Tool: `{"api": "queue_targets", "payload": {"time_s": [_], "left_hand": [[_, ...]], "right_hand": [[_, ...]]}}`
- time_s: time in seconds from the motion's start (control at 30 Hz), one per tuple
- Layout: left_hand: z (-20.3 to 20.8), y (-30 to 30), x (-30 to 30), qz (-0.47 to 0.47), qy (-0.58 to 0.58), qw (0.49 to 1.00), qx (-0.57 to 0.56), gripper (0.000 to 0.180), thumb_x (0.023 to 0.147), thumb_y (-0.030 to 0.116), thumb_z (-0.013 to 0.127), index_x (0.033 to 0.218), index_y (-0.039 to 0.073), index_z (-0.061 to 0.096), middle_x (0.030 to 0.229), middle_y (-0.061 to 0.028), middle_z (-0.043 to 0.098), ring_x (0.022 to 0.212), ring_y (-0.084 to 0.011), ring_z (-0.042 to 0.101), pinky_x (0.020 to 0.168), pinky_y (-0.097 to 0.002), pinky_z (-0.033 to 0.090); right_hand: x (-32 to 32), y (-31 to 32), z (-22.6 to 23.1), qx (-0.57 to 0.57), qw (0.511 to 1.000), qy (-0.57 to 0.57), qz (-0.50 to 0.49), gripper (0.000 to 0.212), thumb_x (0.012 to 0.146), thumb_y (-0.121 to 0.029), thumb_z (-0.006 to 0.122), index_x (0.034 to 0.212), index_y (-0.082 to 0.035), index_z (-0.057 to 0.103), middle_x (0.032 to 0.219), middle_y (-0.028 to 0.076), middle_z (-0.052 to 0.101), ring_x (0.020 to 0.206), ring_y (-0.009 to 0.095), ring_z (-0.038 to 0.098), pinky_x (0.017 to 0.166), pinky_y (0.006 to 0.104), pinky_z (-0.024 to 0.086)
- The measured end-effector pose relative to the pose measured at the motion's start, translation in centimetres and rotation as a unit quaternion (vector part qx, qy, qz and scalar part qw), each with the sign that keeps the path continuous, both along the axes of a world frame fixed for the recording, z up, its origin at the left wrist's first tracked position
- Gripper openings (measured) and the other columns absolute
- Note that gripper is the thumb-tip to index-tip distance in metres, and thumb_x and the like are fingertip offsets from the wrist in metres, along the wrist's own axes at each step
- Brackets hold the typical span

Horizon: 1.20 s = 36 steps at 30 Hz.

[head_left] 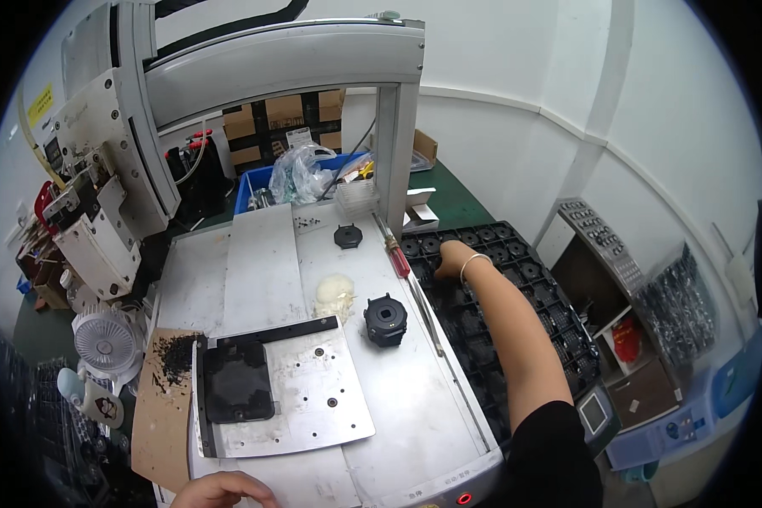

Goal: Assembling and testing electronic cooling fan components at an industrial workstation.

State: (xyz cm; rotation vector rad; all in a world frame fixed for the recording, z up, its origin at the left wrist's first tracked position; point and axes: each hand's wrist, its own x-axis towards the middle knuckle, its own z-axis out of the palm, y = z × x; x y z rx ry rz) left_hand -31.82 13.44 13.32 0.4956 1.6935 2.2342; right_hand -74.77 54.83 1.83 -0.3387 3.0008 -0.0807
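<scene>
Right of the white metal worktop (427, 415), the right hand (455, 258) reaches over a black gridded plastic tray (474, 332); left hand (223, 491) near; cannot tell either grip.

Head camera: worn on the head, pointed downward and forward.
Machine bed (258, 271): seen from above, quite near.
Left hand (222, 491): cut by the lower edge.
Wall (491, 51): seen farther, behind.
View's rim: strongly curved by fisheye.

short black sleeve (552, 457); slim, rounded whitish bangle (473, 257).
</scene>
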Motion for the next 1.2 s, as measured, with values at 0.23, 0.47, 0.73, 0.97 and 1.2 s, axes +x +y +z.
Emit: {"api": "queue_targets", "payload": {"time_s": [0.23, 0.47, 0.73, 0.97, 1.2], "left_hand": [[0.2, 0.0, 0.3, -0.004, -0.009, 1.0, -0.004, 0.073, 0.076, 0.031, 0.077, 0.125, -0.012, 0.043, 0.108, -0.0202, 0.055, 0.099, -0.027, 0.057, 0.085, -0.037, 0.044], [0.3, -0.2, 0.1, -0.007, -0.008, 1.0, -0.012, 0.073, 0.075, 0.029, 0.077, 0.125, -0.012, 0.044, 0.108, -0.0204, 0.056, 0.099, -0.0276, 0.057, 0.085, -0.0376, 0.044], [0.5, 0.2, 0.1, 0.001, -0.002, 1.0, -0.003, 0.079, 0.074, 0.03, 0.078, 0.128, -0.012, 0.039, 0.106, -0.0203, 0.057, 0.096, -0.0272, 0.057, 0.083, -0.0377, 0.044], [0.6, 0.4, 0.2, 0.012, -0.025, 1.0, -0.01, 0.082, 0.074, 0.032, 0.079, 0.13, -0.011, 0.038, 0.105, -0.0198, 0.056, 0.094, -0.0269, 0.058, 0.083, -0.0377, 0.044], [0.2, -0.6, 0.3, -0.024, 0.015, 0.999, -0.045, 0.083, 0.073, 0.032, 0.08, 0.131, -0.011, 0.038, 0.105, -0.0203, 0.057, 0.094, -0.0276, 0.058, 0.083, -0.0378, 0.044]], "right_hand": [[-0.5, -0.5, -1.2, 0.036, 0.999, -0.023, -0.01, 0.044, 0.063, -0.03, 0.077, 0.091, 0.004, 0.071, 0.099, 0.025, 0.066, 0.094, 0.036, 0.065, 0.086, 0.0399, 0.051], [0.0, -0.2, 1.4, -0.033, 0.997, -0.018, -0.061, 0.043, 0.062, -0.031, 0.077, 0.088, 0.003, 0.071, 0.102, 0.027, 0.065, 0.097, 0.035, 0.064, 0.087, 0.0393, 0.051], [-0.4, 2.5, -0.9, -0.022, 0.989, 0.032, -0.139, 0.068, 0.064, -0.032, 0.079, 0.121, -0.001, 0.057, 0.117, 0.023, 0.06, 0.11, 0.035, 0.058, 0.095, 0.0389, 0.048], [0.9, 0.9, 0.1, -0.009, 0.993, 0.068, -0.092, 0.065, 0.064, -0.032, 0.076, 0.119, -0.003, 0.057, 0.117, 0.021, 0.058, 0.114, 0.038, 0.054, 0.096, 0.042, 0.046], [0.6, 2.0, 2.4, 0.009, 0.996, -0.006, -0.089, 0.06, 0.067, -0.034, 0.076, 0.117, -0.004, 0.062, 0.115, 0.019, 0.063, 0.107, 0.032, 0.061, 0.093, 0.0396, 0.05]]}}
